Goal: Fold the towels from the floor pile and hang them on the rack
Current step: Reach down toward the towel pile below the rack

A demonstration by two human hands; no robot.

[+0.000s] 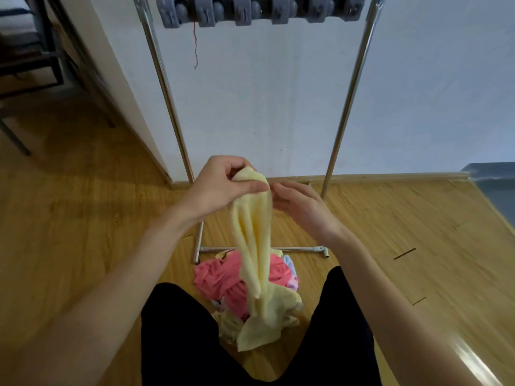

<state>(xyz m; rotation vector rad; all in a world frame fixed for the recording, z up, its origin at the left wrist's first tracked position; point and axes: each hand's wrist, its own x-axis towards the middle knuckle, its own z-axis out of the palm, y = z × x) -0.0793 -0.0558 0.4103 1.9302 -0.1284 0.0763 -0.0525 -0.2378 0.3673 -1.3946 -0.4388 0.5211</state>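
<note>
On wood floor by white wall: towel pile, rack.

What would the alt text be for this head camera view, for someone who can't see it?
A person's left hand pinches the top of a pale yellow towel, which hangs bunched down to a pile of towels on the wooden floor, while the right hand reaches for its edge. A metal rack with grey clips stands behind.
</note>
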